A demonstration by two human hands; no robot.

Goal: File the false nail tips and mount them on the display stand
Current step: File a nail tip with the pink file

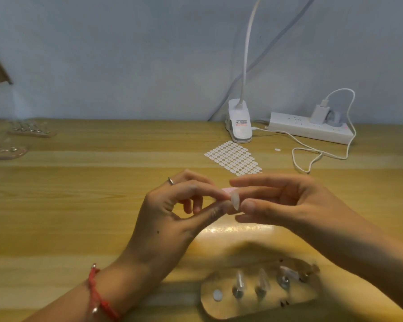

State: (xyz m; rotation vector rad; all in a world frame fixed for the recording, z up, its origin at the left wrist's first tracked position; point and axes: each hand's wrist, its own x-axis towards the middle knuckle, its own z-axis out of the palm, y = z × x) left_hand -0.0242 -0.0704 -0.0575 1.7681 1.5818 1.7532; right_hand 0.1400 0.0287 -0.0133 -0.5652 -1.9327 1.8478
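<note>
Nail tip (235,200) upright-ish, pointy end down, pinched by left hand (172,212); pink file (227,189) in right hand (289,203) grip

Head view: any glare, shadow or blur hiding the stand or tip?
Head view: the display stand lies in the arms' shadow, its tips dim; a glare streak shines on the table beyond it; the nail tip pinched by the left hand against the right hand's pink file is lit but blurred; far-left trays smear at the frame edge.
</note>
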